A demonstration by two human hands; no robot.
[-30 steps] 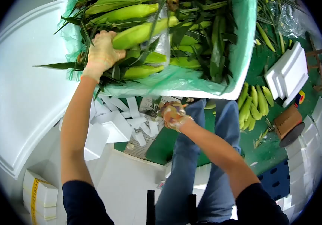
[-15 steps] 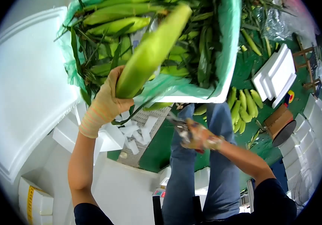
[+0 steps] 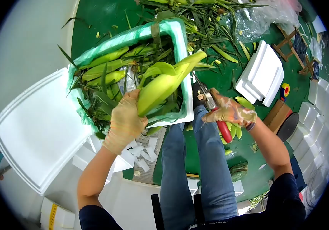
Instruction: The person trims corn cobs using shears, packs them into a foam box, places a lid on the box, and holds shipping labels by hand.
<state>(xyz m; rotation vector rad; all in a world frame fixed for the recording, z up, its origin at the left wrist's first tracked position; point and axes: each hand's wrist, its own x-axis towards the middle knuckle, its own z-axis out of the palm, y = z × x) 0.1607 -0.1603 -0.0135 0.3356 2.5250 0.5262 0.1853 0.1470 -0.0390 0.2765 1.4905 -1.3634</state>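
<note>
Gloved in pale striped fabric, my left hand [image 3: 126, 117] grips the lower end of a green corn ear in its husk [image 3: 158, 90], which slants up to the right over the box. A foam box [image 3: 188, 76] lined with green plastic holds more husked corn ears [image 3: 107, 73] and long leaves. My right hand [image 3: 231, 110], in a patterned glove, is wrapped round red-handled pruning shears [image 3: 224, 130]. Their metal blades point up and left, to the right of the box and apart from the held ear.
A white foam lid [image 3: 41, 128] lies at the left. Cut leaves [image 3: 210, 27] cover the floor at the top. Foam lids [image 3: 259, 74], a tape roll [image 3: 285, 90] and a cardboard piece [image 3: 277, 115] sit at the right. Corn ears [image 3: 235, 130] lie below my right hand.
My left hand has lifted a corn ear out of the box. My right hand has moved right and up with the shears. The view has shifted, showing more floor.
</note>
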